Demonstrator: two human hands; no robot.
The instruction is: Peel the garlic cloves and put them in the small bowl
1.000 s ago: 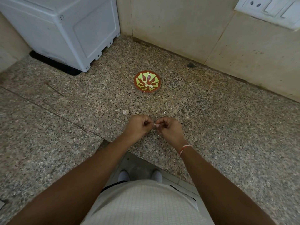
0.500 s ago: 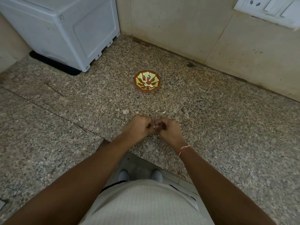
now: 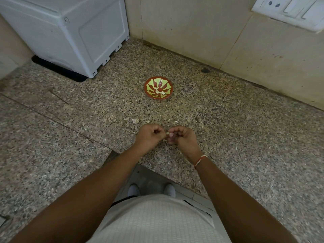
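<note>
A small red bowl (image 3: 158,89) with a yellow-green pattern sits on the granite counter (image 3: 228,137), with a few pale peeled cloves (image 3: 160,92) inside it. Nearer to me, my left hand (image 3: 150,136) and my right hand (image 3: 182,138) meet fingertip to fingertip over the counter. Both pinch one small pale garlic clove (image 3: 168,133) between them; most of it is hidden by my fingers. A loose garlic piece (image 3: 135,121) and a scrap of skin (image 3: 176,121) lie on the counter just beyond my hands.
A white appliance (image 3: 70,32) on a black mat stands at the back left. A tiled wall (image 3: 210,32) runs behind the bowl, with a switch plate (image 3: 291,9) at the top right. The counter's front edge is cut in near my body.
My hands stay in the same spot. Their fingertips drew together and have parted slightly again, working the clove. The bowl has not moved.
</note>
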